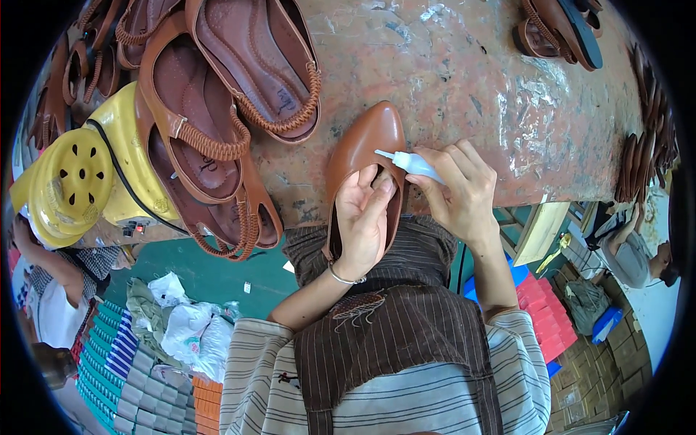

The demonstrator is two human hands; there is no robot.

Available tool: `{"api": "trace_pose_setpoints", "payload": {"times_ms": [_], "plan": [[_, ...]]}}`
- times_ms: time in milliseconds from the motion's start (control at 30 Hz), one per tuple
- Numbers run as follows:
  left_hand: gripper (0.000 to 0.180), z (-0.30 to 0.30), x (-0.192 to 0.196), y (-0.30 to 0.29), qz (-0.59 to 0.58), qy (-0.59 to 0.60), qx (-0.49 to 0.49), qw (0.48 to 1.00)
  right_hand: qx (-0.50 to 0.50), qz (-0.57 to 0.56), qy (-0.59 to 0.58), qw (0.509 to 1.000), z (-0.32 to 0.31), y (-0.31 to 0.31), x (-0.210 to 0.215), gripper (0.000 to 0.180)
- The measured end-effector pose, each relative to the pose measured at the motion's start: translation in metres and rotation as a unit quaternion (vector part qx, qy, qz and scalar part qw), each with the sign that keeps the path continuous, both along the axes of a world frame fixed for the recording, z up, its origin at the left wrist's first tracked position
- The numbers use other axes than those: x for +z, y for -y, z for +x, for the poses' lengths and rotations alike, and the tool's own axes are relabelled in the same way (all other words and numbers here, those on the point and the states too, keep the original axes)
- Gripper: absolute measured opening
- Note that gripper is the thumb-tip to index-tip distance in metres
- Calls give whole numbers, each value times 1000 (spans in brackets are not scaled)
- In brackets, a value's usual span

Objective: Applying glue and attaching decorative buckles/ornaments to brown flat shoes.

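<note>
L hand [360, 217] is clamped round the brown pointed shoe [362, 156], thumb inside to steady it w/ the opening up, while R hand [458, 190] pinches a small white glue bottle [412, 162], nozzle aimed just above the L grip.

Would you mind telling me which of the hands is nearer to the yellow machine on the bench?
Left. The left hand holds the brown pointed shoe, on the yellow machine's side; the right hand, with the glue bottle, is farther.
</note>
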State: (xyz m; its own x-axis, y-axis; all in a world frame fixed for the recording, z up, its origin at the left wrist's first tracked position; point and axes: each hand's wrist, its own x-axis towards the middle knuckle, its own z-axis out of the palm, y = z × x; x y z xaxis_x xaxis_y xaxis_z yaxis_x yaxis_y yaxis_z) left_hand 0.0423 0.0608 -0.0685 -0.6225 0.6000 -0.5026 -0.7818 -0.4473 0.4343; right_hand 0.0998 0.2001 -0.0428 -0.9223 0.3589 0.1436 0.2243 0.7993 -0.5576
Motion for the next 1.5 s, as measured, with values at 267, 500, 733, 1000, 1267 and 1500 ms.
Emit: {"api": "trace_pose_setpoints", "payload": {"times_ms": [267, 500, 733, 1000, 1267, 1500], "plan": [[23, -3, 3, -2, -9, 5, -8, 1000, 5, 5, 15, 1000, -3, 0, 4, 19], [19, -3, 1, -1, 3, -2, -8, 1000, 12, -3, 23, 1000, -4, -2, 9, 18], [18, -3, 4, -3, -6, 3, -4, 1000, 15, 2, 35, 999, -9, -1, 13, 17], [28, -4, 5, -3, -16, 9, -6, 1000, 4, -1, 55, 998, 0, -5, 15, 18], [30, -3, 4, -3, -3, 0, -3, 1000, 12, 2, 40, 999, -10, -1, 17, 18], [34, 0, -8, 3, 21, -15, -13, 1000, 12, 3, 44, 999, -6, -2, 16, 18]]}}
